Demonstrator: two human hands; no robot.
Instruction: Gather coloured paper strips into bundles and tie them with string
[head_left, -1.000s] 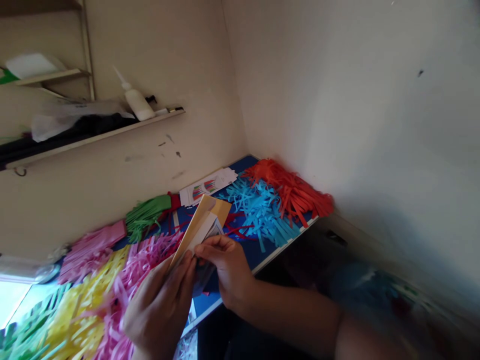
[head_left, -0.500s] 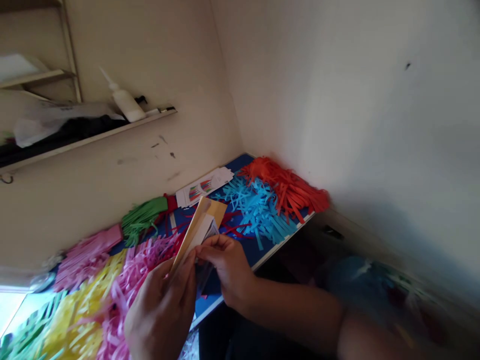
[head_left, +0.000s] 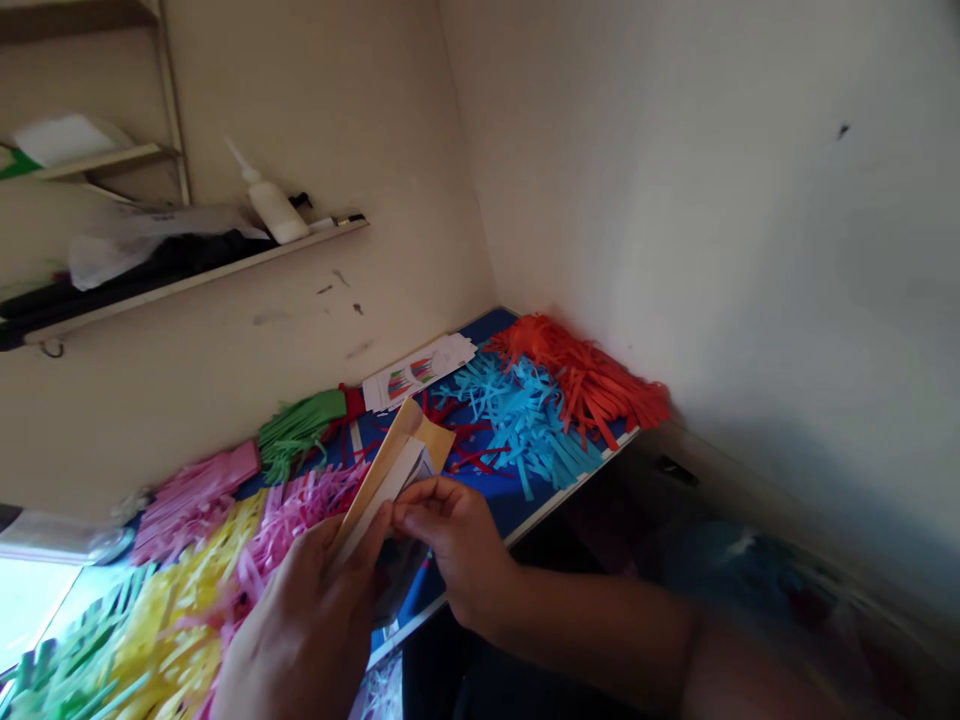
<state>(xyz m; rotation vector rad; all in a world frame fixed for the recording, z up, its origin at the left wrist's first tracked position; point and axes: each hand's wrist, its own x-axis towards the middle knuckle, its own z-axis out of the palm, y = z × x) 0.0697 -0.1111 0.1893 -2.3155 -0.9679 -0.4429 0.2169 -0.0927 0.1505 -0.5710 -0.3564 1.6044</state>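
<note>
My left hand (head_left: 300,620) is closed around a folded yellow-tan piece of card or paper (head_left: 386,455). A white printed paper (head_left: 403,470) lies against its inner side, under my left thumb. Thumb and forefinger of my right hand (head_left: 457,540) are pinched together at the lower right edge of the white paper, close to the left fingertips; what they grip is too small to tell. Below the hands hangs something dark and see-through, mostly hidden. Behind the card are red strips (head_left: 476,458) and a fringed light-blue bundle (head_left: 525,415) on the blue tabletop (head_left: 517,500).
A fringed orange-red bundle (head_left: 585,375) lies at the corner. Printed white cards (head_left: 420,372) sit by the wall. Green (head_left: 304,425), pink (head_left: 199,490), yellow (head_left: 176,610) and purple-pink (head_left: 300,510) fringes stretch leftward. A wall shelf (head_left: 187,275) holds a white nozzle bottle (head_left: 277,210).
The view has turned slightly left, so the table and shelf appear further right. My left hand sits a little lower and further left in the picture; the right hand keeps its pinch.
</note>
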